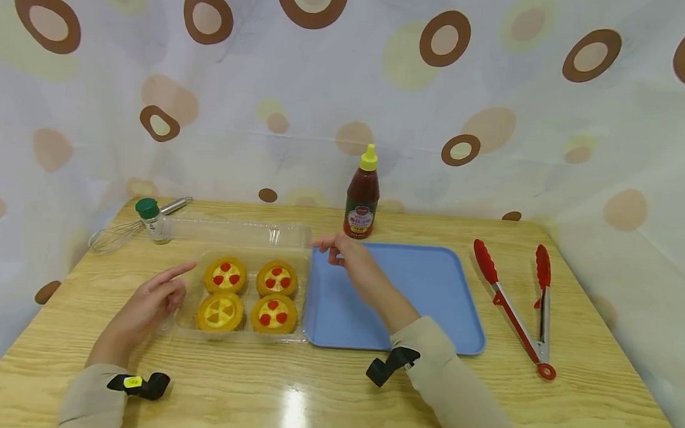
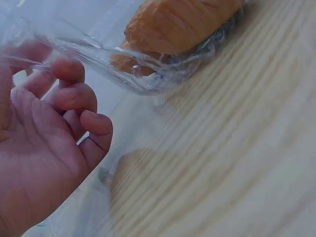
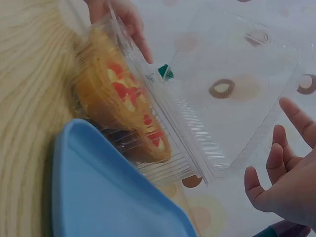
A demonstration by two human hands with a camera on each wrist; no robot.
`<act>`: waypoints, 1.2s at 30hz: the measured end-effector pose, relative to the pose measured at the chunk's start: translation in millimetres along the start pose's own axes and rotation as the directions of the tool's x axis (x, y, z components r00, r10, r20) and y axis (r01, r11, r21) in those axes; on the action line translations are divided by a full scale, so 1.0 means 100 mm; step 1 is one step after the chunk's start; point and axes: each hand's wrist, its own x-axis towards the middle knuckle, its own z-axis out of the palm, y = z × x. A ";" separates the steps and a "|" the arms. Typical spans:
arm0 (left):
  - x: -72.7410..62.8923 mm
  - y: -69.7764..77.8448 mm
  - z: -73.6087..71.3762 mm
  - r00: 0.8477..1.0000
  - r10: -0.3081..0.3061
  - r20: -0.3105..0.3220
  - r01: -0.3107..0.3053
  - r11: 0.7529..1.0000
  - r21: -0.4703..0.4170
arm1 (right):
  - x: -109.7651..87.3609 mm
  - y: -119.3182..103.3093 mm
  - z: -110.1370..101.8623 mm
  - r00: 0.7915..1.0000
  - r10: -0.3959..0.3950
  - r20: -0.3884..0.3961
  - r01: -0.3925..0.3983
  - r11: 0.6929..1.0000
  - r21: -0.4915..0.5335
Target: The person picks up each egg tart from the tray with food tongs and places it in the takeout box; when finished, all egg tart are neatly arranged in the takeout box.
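A clear plastic clamshell box [image 1: 194, 326] holds several small round tarts [image 1: 274, 313]; most carry red pieces, and one has yellow wedges on top. Its hinged lid [image 3: 237, 94] stands raised at the back. My left hand [image 1: 151, 300] is at the box's left side, index finger stretched out and the other fingers loosely bent. In the left wrist view its fingertips [image 2: 69, 69] meet the clear rim. My right hand [image 1: 351, 257] is by the lid's right edge, index finger extended toward it and the other fingers loosely bent. Nothing is gripped in it.
A blue tray [image 1: 395, 309] lies right of the box. Behind it stands a sauce bottle [image 1: 362, 202] with a yellow cap. Red-tipped tongs [image 1: 519, 316] lie at the right. A green-capped shaker [image 1: 152, 219] and a whisk [image 1: 123, 230] are at the back left.
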 end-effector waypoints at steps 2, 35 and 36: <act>-0.03 0.03 -0.02 0.999 0.003 0.044 -0.005 0.999 0.046 | -0.07 0.02 0.01 0.999 -0.024 0.021 0.025 0.998 -0.056; -0.63 0.24 0.06 0.983 -0.116 0.139 0.086 0.974 0.207 | -0.72 0.40 0.32 0.984 -0.089 0.151 0.130 0.949 -0.288; -0.63 0.23 0.07 0.984 -0.104 0.148 0.075 0.979 0.187 | -0.73 0.40 0.34 0.986 -0.081 0.149 0.119 0.956 -0.268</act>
